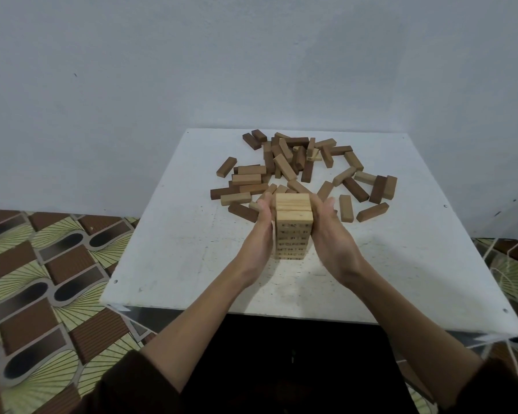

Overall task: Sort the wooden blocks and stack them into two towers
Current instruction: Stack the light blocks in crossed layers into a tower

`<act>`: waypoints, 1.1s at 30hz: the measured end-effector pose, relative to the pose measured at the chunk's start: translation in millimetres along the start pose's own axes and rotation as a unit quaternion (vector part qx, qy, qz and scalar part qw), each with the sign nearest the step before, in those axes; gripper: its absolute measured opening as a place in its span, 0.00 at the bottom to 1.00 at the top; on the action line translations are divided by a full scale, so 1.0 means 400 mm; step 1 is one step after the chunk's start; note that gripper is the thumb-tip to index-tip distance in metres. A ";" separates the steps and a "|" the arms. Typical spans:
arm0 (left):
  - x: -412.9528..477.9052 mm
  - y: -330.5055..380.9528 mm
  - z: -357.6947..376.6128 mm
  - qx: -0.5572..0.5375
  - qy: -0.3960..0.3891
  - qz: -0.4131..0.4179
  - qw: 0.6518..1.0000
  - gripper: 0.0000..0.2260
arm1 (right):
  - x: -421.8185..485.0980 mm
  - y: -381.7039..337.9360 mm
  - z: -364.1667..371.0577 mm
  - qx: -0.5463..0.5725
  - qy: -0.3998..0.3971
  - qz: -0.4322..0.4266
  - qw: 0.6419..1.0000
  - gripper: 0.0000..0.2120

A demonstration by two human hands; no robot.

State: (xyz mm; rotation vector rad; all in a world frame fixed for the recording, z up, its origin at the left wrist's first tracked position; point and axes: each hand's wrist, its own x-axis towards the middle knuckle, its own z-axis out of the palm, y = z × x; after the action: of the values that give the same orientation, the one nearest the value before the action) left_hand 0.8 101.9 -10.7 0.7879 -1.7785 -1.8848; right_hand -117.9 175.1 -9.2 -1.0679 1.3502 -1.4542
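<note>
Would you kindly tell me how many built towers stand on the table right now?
1. The light-wood tower stands between the left hand and right hand; loose blocks lie scattered behind it, forming no second tower.

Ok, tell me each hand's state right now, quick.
Left hand: open, straight fingers pressing the left side of the light tower.
Right hand: open, fingers against the tower's right side.

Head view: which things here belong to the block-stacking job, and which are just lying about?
Job: pale tower, loose blocks, left hand, right hand, white table.
Not job: patterned floor, wall.
</note>
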 end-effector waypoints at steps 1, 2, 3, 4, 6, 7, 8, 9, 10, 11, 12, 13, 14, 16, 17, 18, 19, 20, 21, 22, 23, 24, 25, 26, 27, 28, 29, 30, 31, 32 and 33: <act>0.003 -0.003 -0.013 -0.002 -0.001 0.009 1.000 0.31 | 0.002 0.000 -0.018 -0.015 -0.013 0.003 1.000 0.18; 0.009 -0.010 -0.029 0.000 -0.010 0.025 1.000 0.37 | 0.001 -0.004 -0.036 -0.023 -0.023 0.007 0.999 0.18; 0.015 -0.020 -0.047 0.006 -0.018 0.032 0.999 0.43 | 0.001 -0.008 -0.057 -0.034 -0.026 0.008 0.999 0.26; 0.014 -0.022 -0.063 0.020 -0.028 0.039 0.999 0.44 | 0.001 -0.012 -0.076 -0.054 -0.033 0.007 0.998 0.34; 0.020 -0.025 -0.080 0.047 -0.038 0.057 0.996 0.42 | 0.002 -0.018 -0.099 -0.118 -0.044 0.005 0.992 0.41; 0.024 -0.023 -0.082 0.061 -0.038 0.066 0.995 0.42 | 0.004 -0.023 -0.102 -0.145 -0.051 0.001 0.988 0.42; 0.029 -0.020 -0.084 0.078 -0.036 0.076 0.993 0.42 | 0.010 -0.025 -0.103 -0.162 -0.055 -0.003 0.985 0.42; 0.033 -0.015 -0.083 0.100 -0.032 0.082 0.991 0.43 | 0.015 -0.028 -0.101 -0.178 -0.055 -0.008 0.982 0.42; 0.035 -0.012 -0.083 0.116 -0.027 0.085 0.989 0.43 | 0.020 -0.028 -0.100 -0.189 -0.051 -0.012 0.981 0.42; 0.038 -0.011 -0.084 0.128 -0.023 0.085 0.988 0.43 | 0.025 -0.028 -0.098 -0.197 -0.049 -0.015 0.979 0.42; 0.042 -0.011 -0.084 0.137 -0.019 0.085 0.987 0.43 | 0.029 -0.028 -0.096 -0.204 -0.048 -0.017 0.978 0.42; 0.044 -0.009 -0.082 0.144 -0.016 0.085 0.986 0.42 | 0.032 -0.028 -0.095 -0.210 -0.047 -0.016 0.976 0.43; 0.045 -0.006 -0.079 0.146 -0.012 0.084 0.986 0.42 | 0.035 -0.027 -0.094 -0.213 -0.046 -0.014 0.976 0.43; 0.047 -0.001 -0.076 0.146 -0.006 0.089 0.985 0.41 | 0.042 -0.026 -0.093 -0.210 -0.044 -0.011 0.977 0.43; 0.048 0.001 -0.076 0.144 -0.004 0.091 0.985 0.41 | 0.044 -0.026 -0.094 -0.208 -0.043 -0.009 0.977 0.43; 0.050 0.000 -0.076 0.141 -0.002 0.093 0.986 0.42 | 0.046 -0.025 -0.094 -0.209 -0.043 -0.008 0.977 0.42; 0.052 -0.001 -0.076 0.141 -0.001 0.094 0.986 0.42 | 0.047 -0.025 -0.093 -0.211 -0.043 -0.005 0.977 0.42; 0.053 -0.001 -0.075 0.143 0.000 0.095 0.985 0.41 | 0.048 -0.025 -0.093 -0.212 -0.044 -0.003 0.976 0.42; 0.055 -0.001 -0.074 0.146 0.001 0.095 0.985 0.41 | 0.048 -0.026 -0.092 -0.213 -0.044 0.000 0.976 0.42; 0.056 -0.001 -0.073 0.148 0.001 0.096 0.984 0.41 | 0.048 -0.026 -0.091 -0.213 -0.044 0.001 0.976 0.41; 0.056 -0.002 -0.072 0.148 0.001 0.097 0.984 0.41 | 0.048 -0.027 -0.090 -0.215 -0.044 0.002 0.976 0.41; 0.057 -0.003 -0.072 0.146 0.001 0.098 0.984 0.41 | 0.048 -0.027 -0.089 -0.217 -0.044 0.003 0.975 0.41; 0.057 -0.004 -0.072 0.145 0.002 0.098 0.985 0.41 | 0.048 -0.028 -0.089 -0.220 -0.044 0.005 0.975 0.41; 0.058 -0.006 -0.072 0.144 0.003 0.098 0.985 0.41 | 0.049 -0.028 -0.088 -0.222 -0.044 0.007 0.974 0.41; 0.058 -0.007 -0.072 0.143 0.004 0.097 0.985 0.41 | 0.049 -0.029 -0.088 -0.224 -0.043 0.008 0.974 0.41; 0.059 -0.008 -0.072 0.143 0.006 0.097 0.985 0.41 | 0.049 -0.029 -0.088 -0.224 -0.043 0.008 0.974 0.41; 0.059 -0.010 -0.071 0.141 0.007 0.099 0.985 0.41 | 0.049 -0.030 -0.087 -0.223 -0.042 0.008 0.974 0.41; 0.059 -0.011 -0.071 0.139 0.007 0.101 0.985 0.41 | 0.049 -0.030 -0.087 -0.221 -0.041 0.009 0.974 0.41; 0.059 -0.013 -0.070 0.137 0.008 0.102 0.985 0.41 | 0.049 -0.030 -0.087 -0.219 -0.040 0.010 0.975 0.41; 0.059 -0.014 -0.070 0.135 0.009 0.103 0.986 0.41 | 0.049 -0.030 -0.087 -0.218 -0.039 0.011 0.975 0.41; 0.059 -0.015 -0.070 0.133 0.010 0.103 0.986 0.41 | 0.049 -0.029 -0.087 -0.217 -0.039 0.012 0.975 0.41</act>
State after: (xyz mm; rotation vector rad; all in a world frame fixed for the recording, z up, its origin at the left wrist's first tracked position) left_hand 2.3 65.9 -19.7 0.6795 -2.0411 -1.5238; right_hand -157.0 165.9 1.5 -1.3623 1.6619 -1.1098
